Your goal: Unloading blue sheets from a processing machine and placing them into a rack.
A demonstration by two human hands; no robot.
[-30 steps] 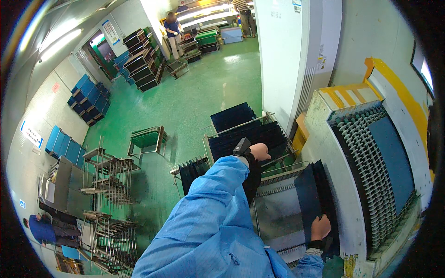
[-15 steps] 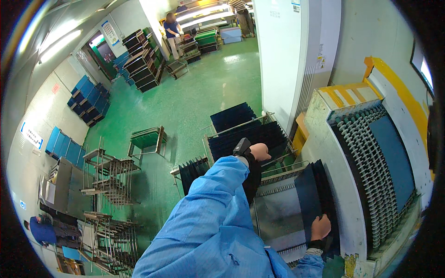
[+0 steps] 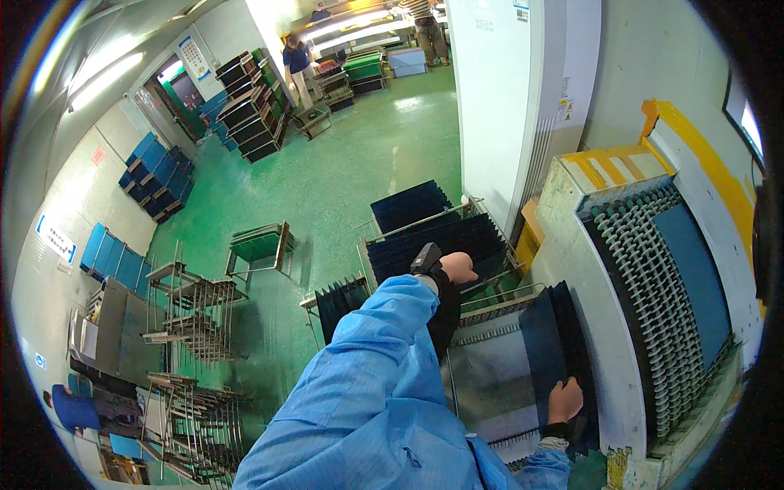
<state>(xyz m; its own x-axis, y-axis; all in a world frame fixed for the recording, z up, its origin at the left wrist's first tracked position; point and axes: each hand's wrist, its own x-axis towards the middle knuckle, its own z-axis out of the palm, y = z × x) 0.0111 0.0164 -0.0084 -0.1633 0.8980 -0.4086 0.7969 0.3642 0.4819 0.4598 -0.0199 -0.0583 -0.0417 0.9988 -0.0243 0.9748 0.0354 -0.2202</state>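
My right hand [image 3: 565, 400] is closed on the edge of a dark blue panel [image 3: 542, 347], which stands upright in a metal rack [image 3: 490, 376] at the lower right. More dark panels stand close behind it. My left hand [image 3: 459, 267], with a black band at the wrist, is curled up over a second rack that holds many dark panels [image 3: 408, 257]. Whatever lies inside its fingers is hidden. To the right, a blue panel [image 3: 692, 273] lies on the rollers [image 3: 641, 302] of a conveyor machine.
A smaller rack of dark panels [image 3: 339, 306] stands left of my arm. Empty metal racks [image 3: 192, 310] are stacked at left, near a rack with green panels [image 3: 261, 245]. A white cabinet [image 3: 498, 106] rises ahead. Other people [image 3: 298, 61] are at the far benches and lower left.
Both my hands stay in place. The blue panel on the rollers has shifted very slightly to the right. A person at the far bench has changed posture.
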